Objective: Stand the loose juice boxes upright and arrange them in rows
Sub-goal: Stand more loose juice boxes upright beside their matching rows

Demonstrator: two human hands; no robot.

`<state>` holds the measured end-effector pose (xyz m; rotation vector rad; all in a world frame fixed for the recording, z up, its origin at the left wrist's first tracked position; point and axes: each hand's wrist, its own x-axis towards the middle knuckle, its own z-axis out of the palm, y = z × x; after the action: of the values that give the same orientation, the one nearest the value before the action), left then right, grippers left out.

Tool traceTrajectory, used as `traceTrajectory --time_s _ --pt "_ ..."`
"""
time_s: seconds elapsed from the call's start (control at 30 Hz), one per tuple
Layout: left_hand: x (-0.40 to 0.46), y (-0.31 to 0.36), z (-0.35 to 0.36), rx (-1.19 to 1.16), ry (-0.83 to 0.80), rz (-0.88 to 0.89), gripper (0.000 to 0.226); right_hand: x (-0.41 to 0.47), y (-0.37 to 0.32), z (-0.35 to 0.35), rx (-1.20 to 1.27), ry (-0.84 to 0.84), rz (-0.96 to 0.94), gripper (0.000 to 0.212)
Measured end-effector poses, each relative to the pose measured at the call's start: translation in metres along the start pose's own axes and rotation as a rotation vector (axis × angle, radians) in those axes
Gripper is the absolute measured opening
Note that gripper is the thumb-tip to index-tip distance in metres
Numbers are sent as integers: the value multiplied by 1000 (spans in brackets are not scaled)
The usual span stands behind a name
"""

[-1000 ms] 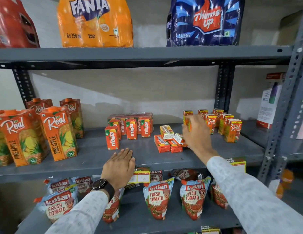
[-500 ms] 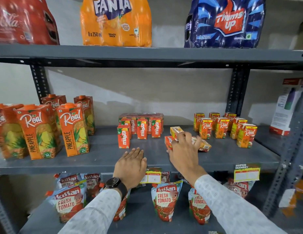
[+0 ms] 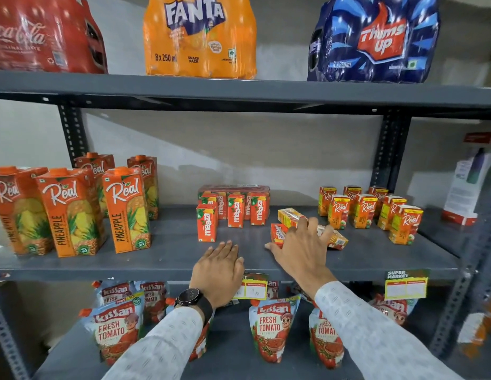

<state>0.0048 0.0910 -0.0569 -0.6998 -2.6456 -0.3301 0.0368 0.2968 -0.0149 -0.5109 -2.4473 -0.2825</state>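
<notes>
On the middle shelf (image 3: pixel 162 259), places given from the fallen boxes (image 3: pixel 289 218):

Done: small Real boxes (image 3: pixel 365 211) stand upright in rows just to the right of the fallen boxes; Maaza boxes (image 3: pixel 234 213) stand in a block just to the left, one a little forward of the rest.

Left: about three small boxes lie flat near the front-centre of the shelf, between the two standing groups; my judgement is that the task is well along, with only these to stand and line up.

Right hand (image 3: pixel 300 246): spread over the fallen boxes, fingers touching them; the grip is not closed, nothing lifted.

Left hand (image 3: pixel 219 267): flat and empty on the shelf edge, in front and to the left of the fallen boxes.

Change: a second ago the right hand is at the Real rows, at the leftmost back box; half a second ago it is down on the fallen boxes, and now its fingers splay wider across them. The left hand keeps its place. The view has shifted left.
</notes>
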Motion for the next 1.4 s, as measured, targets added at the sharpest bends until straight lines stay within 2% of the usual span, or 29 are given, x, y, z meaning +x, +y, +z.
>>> traceTrajectory --time_s 0.1,0.27,0.37,0.53,0.6,0.7,0.83,1.0,1.13,1.3,1.4 --pt "-1 -1 1 -1 5 0 67 4 -5 -2 26 -44 20 62" --pt "0 -1 1 12 14 9 62 9 -5 1 141 -101 -66 46" --pt "0 -1 2 16 15 10 62 8 -8 0 122 -144 -59 57" --pt "-1 -1 2 21 31 12 59 12 -8 -9 165 -220 -25 52" --pt "-1 -2 2 24 36 8 59 17 -6 -17 206 -203 -32 56" --pt "-1 -2 2 22 34 8 61 32 -3 -29 356 -151 -97 63" --pt "0 -2 3 23 28 9 61 51 -8 -39 661 -267 -161 65" --pt "0 -2 3 10 24 10 68 59 -20 -30 787 -357 -306 68" --pt "0 -2 3 12 31 11 68 54 -30 -17 931 -350 -289 60" --pt "0 -2 4 14 39 9 69 52 -30 -9 871 -224 -326 60" --pt "1 -3 5 20 45 10 69 53 -22 -8 861 -277 -281 63"
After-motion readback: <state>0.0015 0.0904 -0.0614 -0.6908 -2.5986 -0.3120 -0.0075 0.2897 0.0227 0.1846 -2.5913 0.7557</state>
